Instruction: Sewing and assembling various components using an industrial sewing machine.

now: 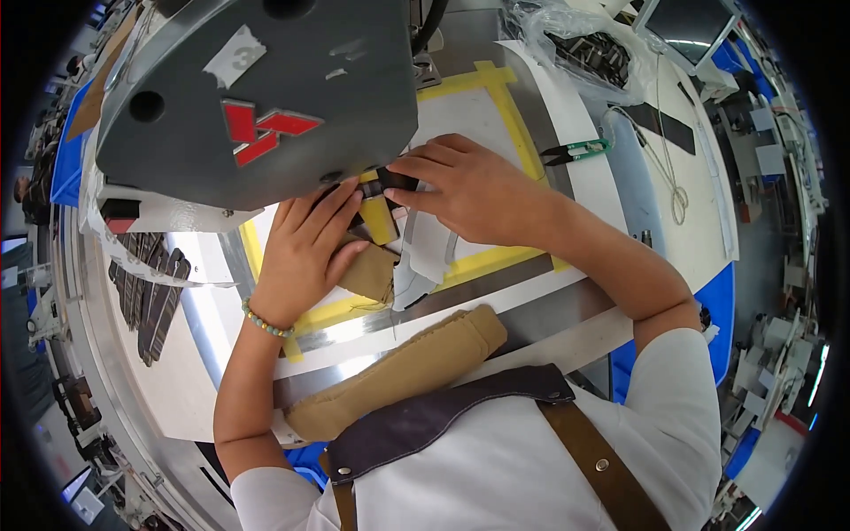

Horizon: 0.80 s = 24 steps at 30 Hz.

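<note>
Under the grey head of a sewing machine [292, 106], both hands meet at a small dark strip [398, 180]. My right hand [487, 190] pinches the strip's right end between thumb and fingers. My left hand [301, 257], with a beaded bracelet at its wrist, lies flat with fingers stretched out at the strip's left side. Yellow tape [379, 221] runs down just below the strip. A tan cloth piece [367, 273] lies beside my left thumb, and a pale grey-white piece [427, 248] rests below my right hand. The machine head hides the needle area.
Green-handled thread snips [580, 151] lie to the right. Dark striped pieces fill a clear plastic bag [575, 53] at the back right; similar strips [146, 296] lie at left. A tan cloth roll [398, 372] sits along the front edge, and a cord [677, 190] lies far right.
</note>
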Each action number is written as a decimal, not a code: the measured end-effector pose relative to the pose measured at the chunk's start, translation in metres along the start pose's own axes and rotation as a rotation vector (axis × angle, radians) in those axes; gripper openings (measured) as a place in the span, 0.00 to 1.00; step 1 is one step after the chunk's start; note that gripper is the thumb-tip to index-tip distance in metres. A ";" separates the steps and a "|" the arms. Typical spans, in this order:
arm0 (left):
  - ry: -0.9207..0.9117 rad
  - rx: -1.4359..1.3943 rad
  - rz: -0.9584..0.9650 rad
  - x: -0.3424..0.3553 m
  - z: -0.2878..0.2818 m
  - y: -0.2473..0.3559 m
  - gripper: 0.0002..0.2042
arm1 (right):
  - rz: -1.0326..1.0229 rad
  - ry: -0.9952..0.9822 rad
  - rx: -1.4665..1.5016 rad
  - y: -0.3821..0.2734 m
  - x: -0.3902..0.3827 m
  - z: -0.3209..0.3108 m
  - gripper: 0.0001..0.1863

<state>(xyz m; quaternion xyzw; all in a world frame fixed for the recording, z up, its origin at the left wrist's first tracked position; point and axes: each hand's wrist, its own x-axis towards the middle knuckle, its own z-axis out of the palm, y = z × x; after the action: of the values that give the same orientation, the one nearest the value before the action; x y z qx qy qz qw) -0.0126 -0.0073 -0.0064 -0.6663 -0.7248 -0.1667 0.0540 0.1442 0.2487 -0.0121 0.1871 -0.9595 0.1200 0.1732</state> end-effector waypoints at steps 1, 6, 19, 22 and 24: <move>0.010 0.002 0.003 -0.001 0.000 -0.001 0.28 | 0.014 -0.038 0.002 0.000 -0.001 -0.001 0.20; 0.054 0.019 0.032 -0.006 0.000 -0.003 0.25 | -0.089 -0.053 -0.120 -0.004 -0.003 -0.009 0.17; -0.001 -0.044 0.012 -0.004 -0.005 -0.003 0.25 | -0.075 -0.034 0.032 0.014 -0.008 -0.004 0.18; -0.018 -0.050 0.010 -0.004 -0.005 -0.003 0.26 | -0.061 -0.050 0.083 0.013 -0.007 -0.002 0.20; -0.029 -0.053 0.008 -0.004 -0.005 -0.004 0.26 | -0.083 0.004 0.061 0.012 -0.006 -0.001 0.21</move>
<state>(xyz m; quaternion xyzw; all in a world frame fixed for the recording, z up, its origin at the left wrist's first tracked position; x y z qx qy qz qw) -0.0163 -0.0127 -0.0039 -0.6728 -0.7181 -0.1760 0.0262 0.1446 0.2611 -0.0156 0.2316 -0.9465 0.1421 0.1740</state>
